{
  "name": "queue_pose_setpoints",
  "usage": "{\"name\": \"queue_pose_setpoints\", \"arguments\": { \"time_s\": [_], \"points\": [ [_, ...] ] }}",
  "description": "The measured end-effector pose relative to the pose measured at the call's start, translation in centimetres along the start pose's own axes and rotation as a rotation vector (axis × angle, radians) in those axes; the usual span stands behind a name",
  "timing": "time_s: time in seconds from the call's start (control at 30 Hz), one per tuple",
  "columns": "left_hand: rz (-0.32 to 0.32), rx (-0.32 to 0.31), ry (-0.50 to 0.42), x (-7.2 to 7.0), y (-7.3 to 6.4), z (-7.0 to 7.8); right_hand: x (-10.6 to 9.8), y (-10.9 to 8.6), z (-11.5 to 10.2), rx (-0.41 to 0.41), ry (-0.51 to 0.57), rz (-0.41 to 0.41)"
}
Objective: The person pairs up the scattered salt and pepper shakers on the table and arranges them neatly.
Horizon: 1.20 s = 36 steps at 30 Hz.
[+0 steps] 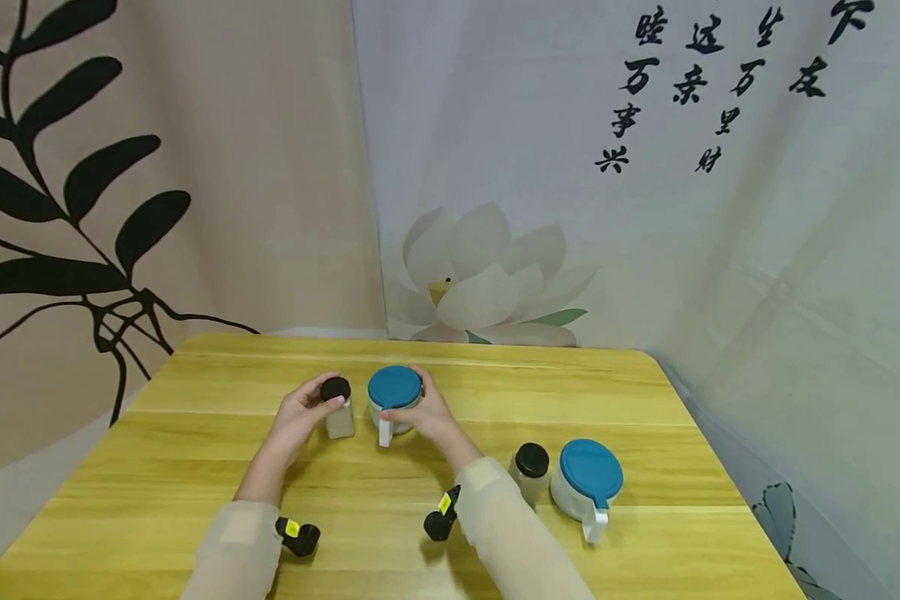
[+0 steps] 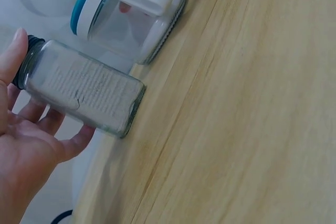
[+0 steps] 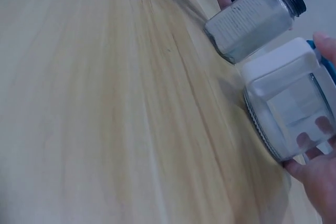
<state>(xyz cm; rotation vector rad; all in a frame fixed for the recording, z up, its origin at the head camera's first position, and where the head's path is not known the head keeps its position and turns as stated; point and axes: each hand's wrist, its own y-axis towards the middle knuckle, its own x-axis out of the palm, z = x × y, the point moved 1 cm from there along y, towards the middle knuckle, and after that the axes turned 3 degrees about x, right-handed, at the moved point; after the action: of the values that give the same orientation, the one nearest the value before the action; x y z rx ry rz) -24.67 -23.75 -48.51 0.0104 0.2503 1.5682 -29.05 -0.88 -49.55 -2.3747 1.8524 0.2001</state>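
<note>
Toward the back of the table, my left hand (image 1: 298,419) grips a square glass jar (image 1: 340,422) with a black lid, thumb on one side near the lid and fingers on the other. Printed lines show on its glass in the left wrist view. Just to its right, my right hand (image 1: 432,410) holds a clear container (image 3: 294,106) with a blue lid (image 1: 394,387) and a white handle, its fingers around the far side. The two things stand upright, a small gap apart. Whether their bases touch the wood is hard to tell.
Nearer and to the right on the wooden table (image 1: 690,550) stand a second black-lidded jar (image 1: 532,461), partly behind the right sleeve, and another blue-lidded container (image 1: 591,468) with a white handle. Printed curtains (image 1: 495,125) hang behind the table's back edge.
</note>
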Motion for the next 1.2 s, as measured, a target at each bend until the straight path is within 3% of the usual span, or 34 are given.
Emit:
{"name": "queue_pose_setpoints", "arguments": {
  "time_s": [0.27,0.73,1.07,1.2],
  "points": [
    [-0.043,0.019,0.029,0.0,-0.3,0.0,-0.1,-0.5,0.2,0.001,-0.008,-0.001],
    [-0.059,0.043,0.012,0.1,-0.8,0.0,-0.4,-1.7,0.2,-0.013,0.008,-0.003],
    [-0.076,0.06,-0.022,0.4,-1.3,1.1,-1.0,-2.4,0.4,-0.04,0.033,-0.025],
    [-0.079,0.053,-0.025,0.6,-1.5,1.5,-1.4,-3.3,-0.8,-0.051,0.039,-0.03]
  ]
}}
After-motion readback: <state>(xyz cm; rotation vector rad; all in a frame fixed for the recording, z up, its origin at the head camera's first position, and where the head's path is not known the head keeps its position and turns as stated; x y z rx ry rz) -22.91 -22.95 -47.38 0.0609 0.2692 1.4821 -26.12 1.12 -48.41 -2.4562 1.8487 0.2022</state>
